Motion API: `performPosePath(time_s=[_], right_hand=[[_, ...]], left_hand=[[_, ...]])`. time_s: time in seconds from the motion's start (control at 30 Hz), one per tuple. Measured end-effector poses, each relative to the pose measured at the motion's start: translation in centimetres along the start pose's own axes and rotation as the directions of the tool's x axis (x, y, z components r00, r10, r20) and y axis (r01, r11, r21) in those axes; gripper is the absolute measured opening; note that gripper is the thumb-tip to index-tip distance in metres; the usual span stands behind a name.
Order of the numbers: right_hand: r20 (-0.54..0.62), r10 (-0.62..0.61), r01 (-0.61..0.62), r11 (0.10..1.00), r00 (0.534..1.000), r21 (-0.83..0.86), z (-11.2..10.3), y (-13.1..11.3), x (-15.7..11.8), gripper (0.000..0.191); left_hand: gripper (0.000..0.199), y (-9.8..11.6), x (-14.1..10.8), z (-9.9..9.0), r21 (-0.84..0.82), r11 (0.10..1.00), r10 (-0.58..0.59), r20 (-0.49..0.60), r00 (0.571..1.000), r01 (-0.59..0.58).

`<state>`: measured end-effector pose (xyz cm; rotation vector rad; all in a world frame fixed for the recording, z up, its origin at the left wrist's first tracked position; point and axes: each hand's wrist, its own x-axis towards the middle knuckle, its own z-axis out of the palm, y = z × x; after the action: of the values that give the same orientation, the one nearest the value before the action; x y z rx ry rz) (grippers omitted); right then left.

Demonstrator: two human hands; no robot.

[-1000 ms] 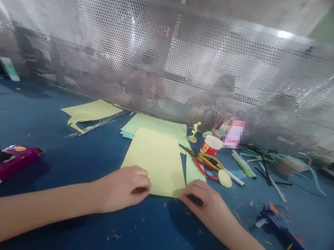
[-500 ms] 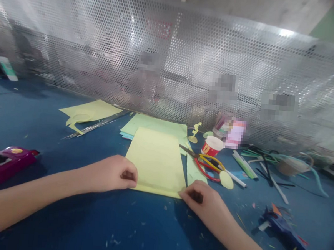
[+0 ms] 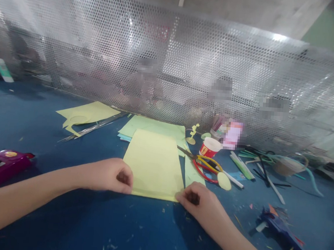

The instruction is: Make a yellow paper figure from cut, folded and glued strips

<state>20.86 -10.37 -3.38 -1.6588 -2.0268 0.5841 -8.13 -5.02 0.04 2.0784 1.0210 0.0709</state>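
Note:
A yellow sheet of paper [image 3: 153, 162] lies on the blue table, with a narrow fold along its near edge. My left hand [image 3: 113, 176] pinches the near left corner between thumb and fingers. At the near right corner, my right hand [image 3: 195, 199] does the same, its fingers curled. Behind the sheet, partly covered by it, are green papers [image 3: 161, 127]. Scissors with red and yellow handles [image 3: 208, 167] rest to the right of the sheet, their blades reaching toward its edge.
A red and white paper cup [image 3: 210, 147], pens [image 3: 242, 166] and a blue glue gun [image 3: 289, 238] are on the right. At left are a purple power strip [image 3: 6, 166] and yellow scrap paper [image 3: 91, 111]. A perforated metal screen [image 3: 109, 43] stands behind; people show through it.
The view has shifted slightly, so the scene appears a little lower and further left. Both hands still hold the sheet's near corners.

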Motion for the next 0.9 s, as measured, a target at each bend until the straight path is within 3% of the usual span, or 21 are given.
performPosePath(time_s=[0.67,0.9], right_hand=[[0.025,0.017,-0.017,1.000,1.000,-0.026,-0.28,-0.25,0.20,0.020],[0.028,0.044,-0.043,0.998,0.999,-0.049,-0.21,-0.26,0.47,0.022]], left_hand=[[0.020,0.22,0.33,0.03,0.015,0.999,-0.034,-0.019,0.999,0.034],[0.017,0.74,-0.14,-0.06,0.085,0.996,0.006,-0.036,0.999,-0.003]])
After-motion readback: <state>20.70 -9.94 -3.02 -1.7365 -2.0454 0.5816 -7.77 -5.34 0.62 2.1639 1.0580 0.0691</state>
